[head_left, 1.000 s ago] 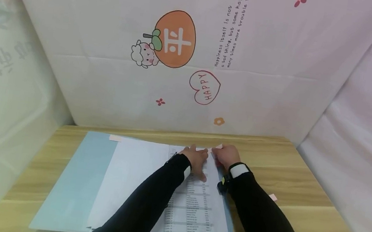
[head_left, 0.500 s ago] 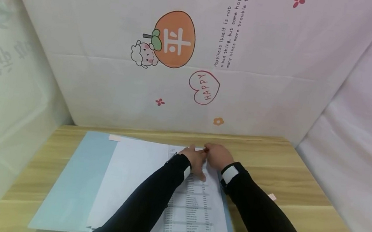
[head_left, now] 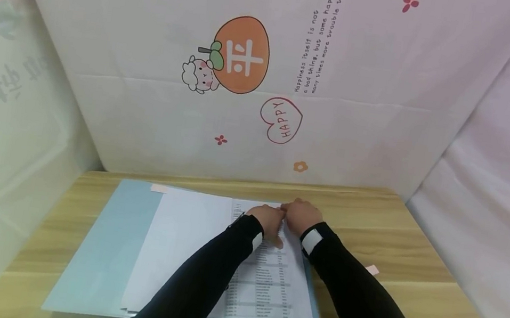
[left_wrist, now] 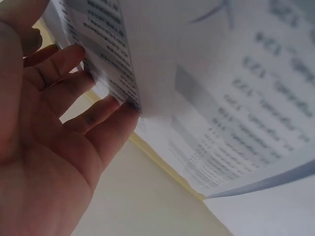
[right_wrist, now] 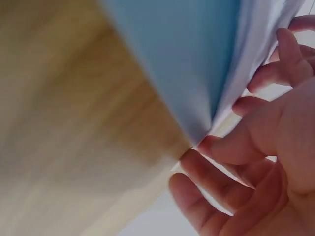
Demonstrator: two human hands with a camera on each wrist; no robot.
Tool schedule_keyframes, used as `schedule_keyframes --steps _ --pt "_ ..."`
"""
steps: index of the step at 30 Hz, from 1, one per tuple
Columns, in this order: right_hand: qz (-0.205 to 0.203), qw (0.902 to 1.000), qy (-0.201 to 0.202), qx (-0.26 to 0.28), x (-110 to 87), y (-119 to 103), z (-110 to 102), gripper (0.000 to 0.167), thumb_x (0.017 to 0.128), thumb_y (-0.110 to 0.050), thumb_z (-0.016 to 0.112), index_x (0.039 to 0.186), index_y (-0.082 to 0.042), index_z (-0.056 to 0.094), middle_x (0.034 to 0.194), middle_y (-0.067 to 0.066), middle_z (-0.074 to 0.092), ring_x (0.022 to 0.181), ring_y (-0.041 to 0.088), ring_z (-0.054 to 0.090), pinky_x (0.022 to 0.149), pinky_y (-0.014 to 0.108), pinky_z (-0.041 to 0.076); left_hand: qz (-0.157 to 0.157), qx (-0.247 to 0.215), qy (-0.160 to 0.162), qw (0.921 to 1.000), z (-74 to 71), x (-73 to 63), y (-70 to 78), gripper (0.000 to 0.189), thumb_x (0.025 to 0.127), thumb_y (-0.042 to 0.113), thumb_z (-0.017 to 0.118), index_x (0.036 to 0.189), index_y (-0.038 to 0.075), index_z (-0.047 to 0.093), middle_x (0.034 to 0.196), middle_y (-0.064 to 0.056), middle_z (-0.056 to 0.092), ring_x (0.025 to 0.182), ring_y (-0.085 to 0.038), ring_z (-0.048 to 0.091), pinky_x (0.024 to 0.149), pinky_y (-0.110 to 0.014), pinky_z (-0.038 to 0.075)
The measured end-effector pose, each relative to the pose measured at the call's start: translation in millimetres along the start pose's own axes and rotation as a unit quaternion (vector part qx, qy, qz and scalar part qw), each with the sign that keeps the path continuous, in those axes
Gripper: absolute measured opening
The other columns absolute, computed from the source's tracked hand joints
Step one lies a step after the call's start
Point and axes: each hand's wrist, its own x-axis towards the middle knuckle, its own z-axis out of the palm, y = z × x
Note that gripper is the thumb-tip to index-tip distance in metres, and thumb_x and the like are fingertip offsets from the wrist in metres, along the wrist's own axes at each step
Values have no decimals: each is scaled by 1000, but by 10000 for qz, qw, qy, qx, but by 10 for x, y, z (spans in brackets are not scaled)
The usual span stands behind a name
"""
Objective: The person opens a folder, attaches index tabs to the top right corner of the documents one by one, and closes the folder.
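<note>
A printed sheet (head_left: 262, 289) with columns of text lies on the right part of an open light-blue folder (head_left: 103, 246), beside a blank white page (head_left: 193, 221). My left hand (head_left: 268, 221) rests on the sheet near its far edge, fingers spread and touching the paper (left_wrist: 162, 88), as the left wrist view shows. At the far right corner, my right hand (head_left: 301, 216) pinches the corner of the sheet between thumb and forefinger. In the right wrist view, the folder's blue corner (right_wrist: 192, 113) narrows right at those fingertips. Whether a tab is under them is hidden.
A pale pink strip (head_left: 159, 188) sits at the far edge of the blank page. Another small pink piece (head_left: 372, 269) lies on the wooden table (head_left: 409, 308), beside the right forearm. A white printed cloth (head_left: 360, 130) hangs behind the table.
My right hand has moved left along the far edge to meet the left fingertips; the pink piece seen at its fingers is now hidden. My left hand stays nearly in place.
</note>
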Motion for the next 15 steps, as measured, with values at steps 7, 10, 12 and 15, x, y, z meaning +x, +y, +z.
schedule_keyframes --steps 7,10,12,15 --pt "220 9981 -301 -487 -57 -5 -75 20 99 -12 59 115 -10 72 99 15 63 82 31 61 68 52 53 84 -18 101 9999 37 30 -24 80 79 56 79 145 19 52 139 0 57 117 -20 59 92 -33 48" --pt "298 9962 -381 -721 -92 -25 -102 24 100 -13 58 120 -11 70 104 16 63 92 34 59 74 54 52 73 27 93 9999 48 49 -24 78 79 57 79 143 20 54 138 0 58 117 -20 58 92 -33 48" --pt "198 9958 -454 -768 -124 -63 -138 31 101 -15 57 130 -12 66 116 19 61 106 38 55 82 57 49 13 -102 76 9999 47 47 -24 82 79 56 79 147 21 50 136 0 59 119 -21 57 92 -34 48" --pt "12 9955 -563 -766 -174 -108 -164 39 102 -17 56 141 -15 59 132 24 54 123 43 44 92 60 44 -39 -350 42 9994 40 25 -16 90 78 55 80 153 23 41 137 0 60 123 -23 55 95 -35 46"
